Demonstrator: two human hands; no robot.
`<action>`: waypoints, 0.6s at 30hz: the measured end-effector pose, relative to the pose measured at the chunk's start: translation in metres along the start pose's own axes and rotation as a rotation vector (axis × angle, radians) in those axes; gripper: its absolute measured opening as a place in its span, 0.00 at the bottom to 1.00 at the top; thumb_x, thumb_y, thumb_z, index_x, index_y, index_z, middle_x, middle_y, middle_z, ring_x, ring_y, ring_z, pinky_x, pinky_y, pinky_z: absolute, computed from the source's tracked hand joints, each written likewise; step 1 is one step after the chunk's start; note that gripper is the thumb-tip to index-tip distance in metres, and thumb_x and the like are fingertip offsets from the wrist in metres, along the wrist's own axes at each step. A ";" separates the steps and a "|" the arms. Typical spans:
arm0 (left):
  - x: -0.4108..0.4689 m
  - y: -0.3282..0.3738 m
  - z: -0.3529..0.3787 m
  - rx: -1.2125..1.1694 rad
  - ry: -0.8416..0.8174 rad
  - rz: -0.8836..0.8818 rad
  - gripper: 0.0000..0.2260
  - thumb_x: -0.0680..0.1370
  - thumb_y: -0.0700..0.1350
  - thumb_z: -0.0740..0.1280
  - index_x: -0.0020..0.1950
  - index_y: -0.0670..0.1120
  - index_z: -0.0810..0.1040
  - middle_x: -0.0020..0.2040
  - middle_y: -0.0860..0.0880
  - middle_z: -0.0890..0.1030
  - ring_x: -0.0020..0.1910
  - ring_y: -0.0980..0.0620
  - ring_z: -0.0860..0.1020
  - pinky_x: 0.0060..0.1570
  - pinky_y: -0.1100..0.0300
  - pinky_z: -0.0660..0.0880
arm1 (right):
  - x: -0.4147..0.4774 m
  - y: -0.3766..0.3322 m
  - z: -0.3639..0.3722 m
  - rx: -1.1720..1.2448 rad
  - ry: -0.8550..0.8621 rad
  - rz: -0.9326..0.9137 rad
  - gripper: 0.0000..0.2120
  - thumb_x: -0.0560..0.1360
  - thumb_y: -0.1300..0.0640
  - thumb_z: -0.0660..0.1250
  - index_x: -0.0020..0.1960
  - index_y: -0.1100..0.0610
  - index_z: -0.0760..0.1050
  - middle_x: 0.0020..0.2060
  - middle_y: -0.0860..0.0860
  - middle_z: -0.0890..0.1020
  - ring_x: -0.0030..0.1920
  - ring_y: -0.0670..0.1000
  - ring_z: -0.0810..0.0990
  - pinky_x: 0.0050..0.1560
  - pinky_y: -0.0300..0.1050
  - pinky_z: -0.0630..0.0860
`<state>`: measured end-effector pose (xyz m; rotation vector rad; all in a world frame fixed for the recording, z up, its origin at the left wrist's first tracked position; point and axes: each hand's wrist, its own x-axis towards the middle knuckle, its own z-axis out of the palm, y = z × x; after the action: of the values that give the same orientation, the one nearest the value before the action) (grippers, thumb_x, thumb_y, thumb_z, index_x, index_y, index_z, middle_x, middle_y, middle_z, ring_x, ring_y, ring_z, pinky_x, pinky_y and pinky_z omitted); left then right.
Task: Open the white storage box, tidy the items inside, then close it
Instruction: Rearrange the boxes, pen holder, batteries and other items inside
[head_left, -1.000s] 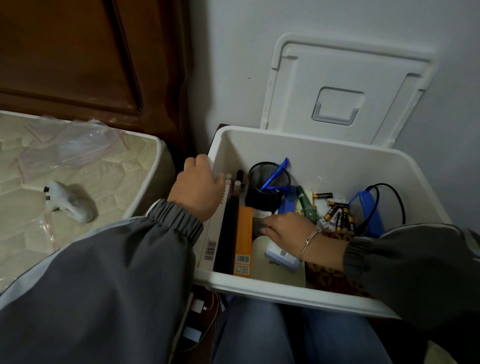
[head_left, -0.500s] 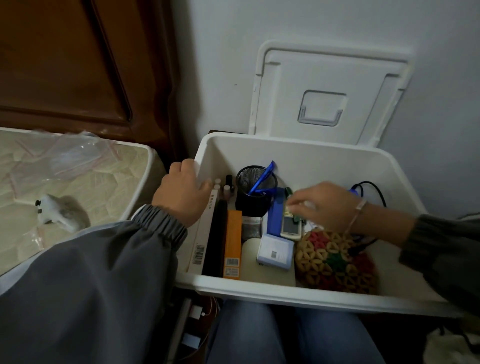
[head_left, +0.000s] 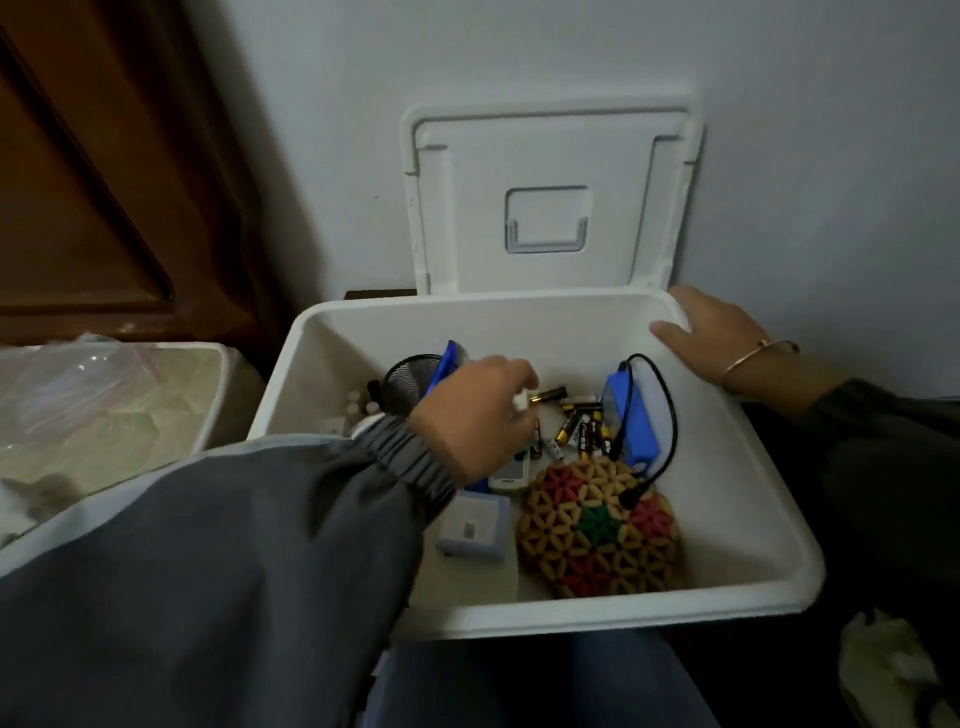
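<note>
White storage box open, lid swung up and leaning against the wall behind the far rim. Left hand reaching over the left rim into the box interior, fingers curled downward above the loose batteries; whether anything is pinched, impossible to tell, fingertips hidden from view. Right hand laid on the far right corner of the rim, fingers spread flat over the edge, thumb inside the wall, holding nothing but the rim. Black mesh cup in the far left corner, blue pen standing in it. Blue pack with black cable near the right wall, batteries just beside it toward the centre. Woven patterned pouch against the near rim, cable end lying on its top. Small pale blue box just left of the pouch, partly under the left sleeve. Bare floor of the box along the right wall and in the near right corner.
</note>
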<state>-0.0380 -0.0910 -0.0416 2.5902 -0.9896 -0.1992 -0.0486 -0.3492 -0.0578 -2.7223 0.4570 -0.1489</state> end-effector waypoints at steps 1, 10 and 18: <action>0.011 0.000 0.012 0.035 -0.117 -0.045 0.15 0.79 0.48 0.61 0.65 0.47 0.72 0.61 0.48 0.75 0.59 0.50 0.74 0.60 0.55 0.73 | 0.001 0.000 0.003 0.023 -0.009 0.012 0.23 0.79 0.55 0.59 0.71 0.62 0.62 0.65 0.64 0.72 0.63 0.63 0.71 0.59 0.49 0.67; 0.059 -0.009 0.078 0.408 -0.321 -0.081 0.17 0.80 0.47 0.58 0.69 0.46 0.70 0.71 0.47 0.65 0.69 0.44 0.65 0.65 0.49 0.68 | 0.006 0.007 0.014 0.141 -0.015 0.020 0.22 0.79 0.57 0.58 0.71 0.61 0.59 0.55 0.65 0.77 0.54 0.63 0.76 0.46 0.44 0.67; 0.066 -0.017 0.092 0.536 -0.245 -0.072 0.16 0.81 0.52 0.55 0.64 0.48 0.72 0.62 0.48 0.75 0.63 0.47 0.71 0.64 0.50 0.66 | 0.012 0.015 0.021 0.143 -0.012 0.002 0.22 0.78 0.58 0.56 0.71 0.59 0.57 0.38 0.54 0.72 0.33 0.52 0.69 0.38 0.44 0.66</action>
<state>-0.0015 -0.1491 -0.1336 3.1492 -1.1629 -0.3123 -0.0382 -0.3587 -0.0824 -2.5815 0.4288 -0.1577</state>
